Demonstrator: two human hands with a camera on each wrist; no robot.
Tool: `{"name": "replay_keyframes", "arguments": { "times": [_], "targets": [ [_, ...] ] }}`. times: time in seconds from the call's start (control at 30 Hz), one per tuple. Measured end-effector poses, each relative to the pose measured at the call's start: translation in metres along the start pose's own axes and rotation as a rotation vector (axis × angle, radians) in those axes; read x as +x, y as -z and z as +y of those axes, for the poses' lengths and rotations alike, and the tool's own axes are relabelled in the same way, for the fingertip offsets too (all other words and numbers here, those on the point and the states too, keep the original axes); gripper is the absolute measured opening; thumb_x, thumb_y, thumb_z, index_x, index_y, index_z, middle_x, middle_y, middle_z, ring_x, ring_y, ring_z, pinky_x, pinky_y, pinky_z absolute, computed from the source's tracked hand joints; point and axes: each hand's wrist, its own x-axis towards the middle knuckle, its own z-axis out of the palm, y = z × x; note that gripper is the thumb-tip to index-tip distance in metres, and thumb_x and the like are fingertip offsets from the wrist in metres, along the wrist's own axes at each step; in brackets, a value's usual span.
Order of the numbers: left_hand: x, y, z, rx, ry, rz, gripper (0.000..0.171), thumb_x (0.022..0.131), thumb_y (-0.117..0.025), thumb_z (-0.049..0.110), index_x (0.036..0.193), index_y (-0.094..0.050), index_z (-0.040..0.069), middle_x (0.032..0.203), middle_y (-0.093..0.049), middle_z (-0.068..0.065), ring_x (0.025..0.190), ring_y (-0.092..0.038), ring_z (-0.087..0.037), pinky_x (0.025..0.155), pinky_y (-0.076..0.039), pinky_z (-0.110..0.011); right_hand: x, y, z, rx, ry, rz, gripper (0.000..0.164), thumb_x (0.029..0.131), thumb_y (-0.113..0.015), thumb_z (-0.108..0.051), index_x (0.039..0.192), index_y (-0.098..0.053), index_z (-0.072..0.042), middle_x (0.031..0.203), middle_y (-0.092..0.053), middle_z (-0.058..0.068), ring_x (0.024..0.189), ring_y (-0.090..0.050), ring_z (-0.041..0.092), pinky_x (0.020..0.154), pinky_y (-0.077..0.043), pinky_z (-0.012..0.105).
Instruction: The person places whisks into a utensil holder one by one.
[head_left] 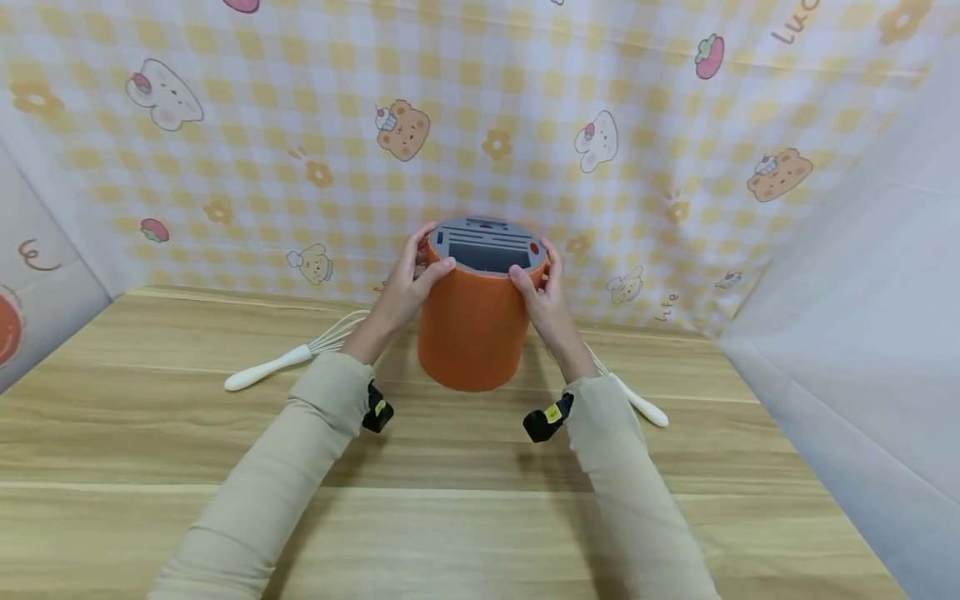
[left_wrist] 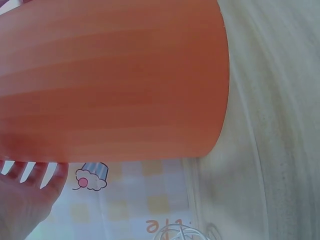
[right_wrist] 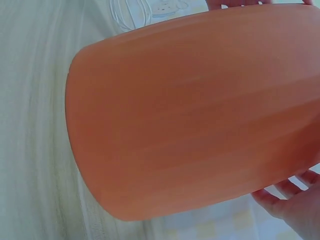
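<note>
Gripping an orange tub (head_left: 474,333) right between the two hands. Holding its left side with the left hand (head_left: 407,285), with fingers bent round it and the thumb on the front, close to the rim. Holding its right side with the right hand (head_left: 546,293) in much the same way. Showing a grey top (head_left: 489,240) with slots and a red spot, between the hands. Hanging down below both hands at the round bottom, but cannot tell about touching the table (head_left: 480,533). Seeing a white whisk (head_left: 266,369) on the table, left of the left hand, with its handle pointing away. Spotting a second whisk (head_left: 637,402) past the right hand, partly hidden by the arm. Wearing tan sleeves (head_left: 262,475) and a small black box (head_left: 377,410) by each wrist. Facing a yellow checked cloth (head_left: 480,100) behind the hands, with bears and flowers on it
</note>
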Motion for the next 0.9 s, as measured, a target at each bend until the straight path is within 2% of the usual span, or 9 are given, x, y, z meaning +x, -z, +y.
{"name": "replay_keyframes", "arguments": {
  "times": [0.2,0.43,0.6,0.67,0.77,0.9],
  "targets": [
    [-0.013,-0.001,0.021,-0.037,-0.007,-0.011,0.065,0.092,-0.049,0.017,0.147,-0.018,0.005,0.146,-0.027,-0.020,0.127,-0.036,-0.031,0.109,-0.033,-0.047,-0.006,-0.002,-0.004,-0.018,0.010,0.011,0.078,0.091,-0.051,-0.042,0.149,-0.008,-0.013,0.137,-0.033,0.020,0.111,-0.041,0.029,0.095,-0.042,0.043],
    [-0.018,-0.002,0.024,-0.049,-0.014,-0.026,0.064,0.092,-0.048,0.017,0.147,-0.017,0.003,0.144,-0.029,-0.021,0.127,-0.038,-0.031,0.107,-0.035,-0.046,-0.003,-0.001,0.008,-0.043,0.013,0.024,0.084,0.087,-0.053,-0.052,0.149,-0.008,-0.016,0.138,-0.031,0.020,0.113,-0.041,0.031,0.098,-0.041,0.047],
    [-0.021,-0.003,0.027,-0.064,-0.022,-0.032,0.064,0.092,-0.047,0.015,0.146,-0.016,-0.001,0.144,-0.029,-0.023,0.126,-0.039,-0.032,0.103,-0.038,-0.048,0.002,0.000,0.023,-0.024,0.029,0.031,0.087,0.084,-0.054,-0.056,0.149,-0.009,-0.020,0.138,-0.032,0.015,0.114,-0.041,0.029,0.097,-0.043,0.045],
    [-0.022,-0.004,0.026,-0.069,-0.032,-0.035,0.065,0.091,-0.047,0.014,0.146,-0.015,-0.001,0.144,-0.029,-0.023,0.126,-0.039,-0.032,0.103,-0.039,-0.047,0.001,-0.001,0.025,-0.013,0.049,0.040,0.092,0.080,-0.054,-0.063,0.148,-0.010,-0.020,0.137,-0.034,0.014,0.113,-0.042,0.028,0.095,-0.044,0.043],
    [-0.019,-0.004,0.016,-0.066,-0.045,-0.032,0.066,0.091,-0.048,0.015,0.146,-0.015,0.002,0.143,-0.031,-0.022,0.125,-0.040,-0.031,0.102,-0.039,-0.047,-0.002,-0.002,0.026,-0.005,0.077,0.051,0.098,0.076,-0.054,-0.070,0.148,-0.011,-0.018,0.136,-0.035,0.013,0.112,-0.044,0.028,0.094,-0.045,0.042],
    [-0.016,-0.004,0.000,-0.039,-0.053,-0.021,0.066,0.091,-0.049,0.019,0.147,-0.016,0.008,0.143,-0.032,-0.017,0.124,-0.041,-0.029,0.100,-0.040,-0.046,-0.006,-0.003,0.024,-0.006,0.081,0.057,0.097,0.078,-0.054,-0.069,0.148,-0.010,-0.017,0.136,-0.035,0.012,0.114,-0.044,0.027,0.096,-0.045,0.042]
  ]
}}
